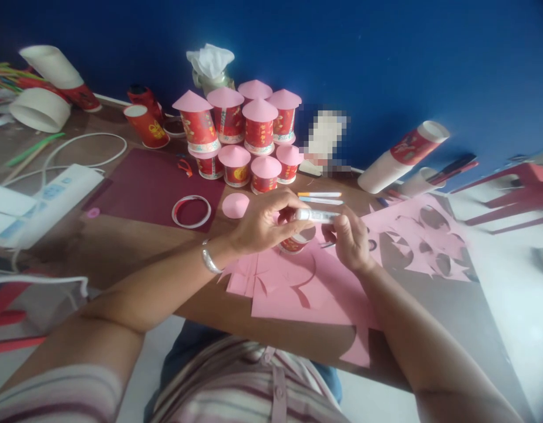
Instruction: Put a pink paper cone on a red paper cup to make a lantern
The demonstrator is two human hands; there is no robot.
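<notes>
A small white tube (316, 216) lies level between my two hands. My left hand (265, 223) pinches its left end, and my right hand (353, 239) grips the right end with the thumb on top. Just beneath the tube stands a red paper cup (293, 244), partly hidden by my left fingers. Pink paper sheets (306, 294) with curved cuts lie under and in front of the cup. A pink paper disc (236, 205) is to the left of my left hand. Two thin pens (319, 194) rest behind the tube.
Several red cups with pink cone tops (261, 129) stand stacked at the back. On the left are a dark red sheet (157, 188), a paper ring (191, 212) and a white power strip (46, 205). Cut pink scraps (412, 235) and leaning cup stacks (403, 155) are on the right.
</notes>
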